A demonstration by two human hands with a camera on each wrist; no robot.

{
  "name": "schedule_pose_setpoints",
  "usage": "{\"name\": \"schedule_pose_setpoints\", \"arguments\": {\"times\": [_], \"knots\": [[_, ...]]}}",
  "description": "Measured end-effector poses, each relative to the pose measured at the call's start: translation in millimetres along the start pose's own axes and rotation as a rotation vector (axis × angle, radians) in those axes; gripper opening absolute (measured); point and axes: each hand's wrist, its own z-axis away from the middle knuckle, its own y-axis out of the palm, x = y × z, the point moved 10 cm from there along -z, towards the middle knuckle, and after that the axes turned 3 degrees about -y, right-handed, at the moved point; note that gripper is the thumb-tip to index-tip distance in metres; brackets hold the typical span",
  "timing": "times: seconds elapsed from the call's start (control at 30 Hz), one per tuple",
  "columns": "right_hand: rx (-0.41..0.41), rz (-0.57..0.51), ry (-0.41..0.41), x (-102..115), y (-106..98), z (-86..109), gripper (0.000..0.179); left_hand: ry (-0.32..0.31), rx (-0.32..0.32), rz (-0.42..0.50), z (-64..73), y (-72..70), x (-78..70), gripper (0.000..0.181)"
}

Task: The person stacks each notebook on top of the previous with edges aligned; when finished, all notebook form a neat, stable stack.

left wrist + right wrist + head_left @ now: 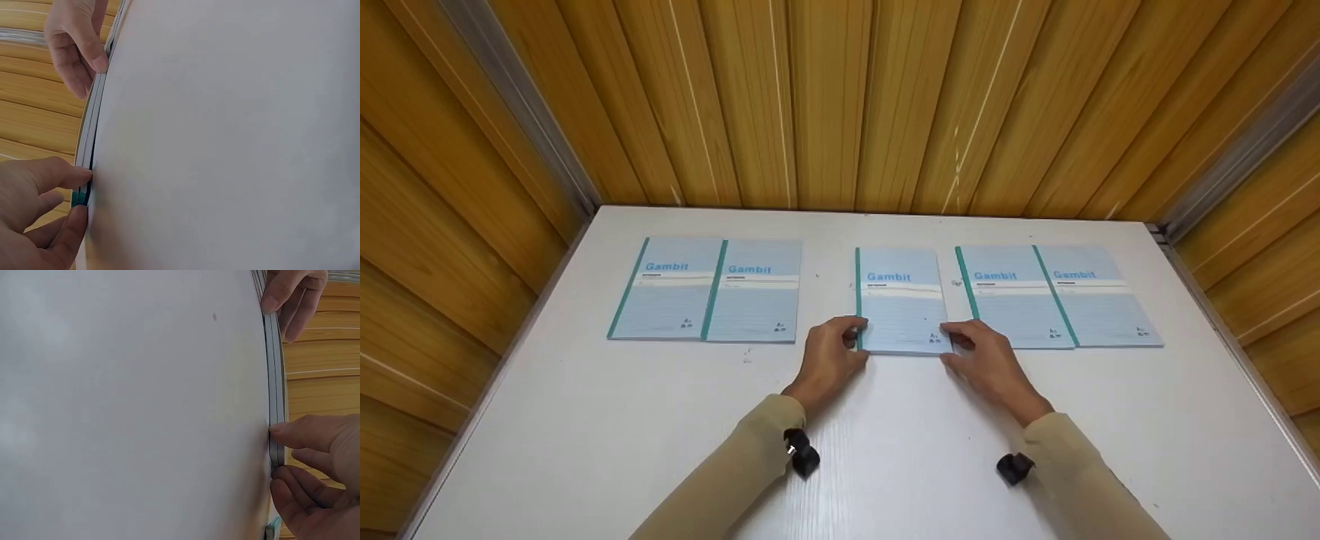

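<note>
Between the two hands, a light blue notebook with a green spine lies flat on the white table. In the left wrist view its near edge shows as a stack of two notebooks, one on the other. My left hand grips the near left corner, thumb at the front edge and fingers at the spine. My right hand holds the near right corner the same way, with the thumb on the front edge. The right wrist view shows this thumb and fingers touching the stack's edge.
On the left lie two more notebooks, an outer one and an inner one, side by side. To the right are another two, an inner notebook close by my right hand and an outer notebook. Wood-patterned panels stand behind the table.
</note>
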Motion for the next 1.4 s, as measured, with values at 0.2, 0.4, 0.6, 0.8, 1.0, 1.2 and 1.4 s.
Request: {"name": "schedule_pose_setpoints", "arguments": {"times": [0.2,0.4,0.6,0.8,1.0,1.2,1.4], "knots": [[-0.008,-0.005,-0.016,5,6,-3.3,0.049,-0.021,-0.003,0.013,0.6,-4.9,5.9,0.047],[-0.010,0.003,-0.049,11,10,-7.3,0.046,-0.044,-0.009,0.025,1.4,-11.5,12.9,0.047],[-0.008,0.011,-0.076,18,14,-11.9,0.045,-0.042,-0.029,0.041,1.6,-18.9,16.6,0.045],[0.007,0.006,-0.061,20,16,-14.7,0.045,-0.033,-0.036,0.058,1.6,-22.8,17.3,0.043],[0.003,-0.004,-0.065,23,18,-18.1,0.044,-0.044,-0.033,0.065,1.9,-26.0,19.8,0.045],[0.013,-0.001,-0.041,21,22,-20.0,0.044,-0.048,-0.037,0.060,1.6,-27.0,21.9,0.047],[0.015,-0.029,-0.040,21,22,-20.0,0.047,-0.030,-0.035,0.080,3.8,-28.6,21.5,0.047]]}}
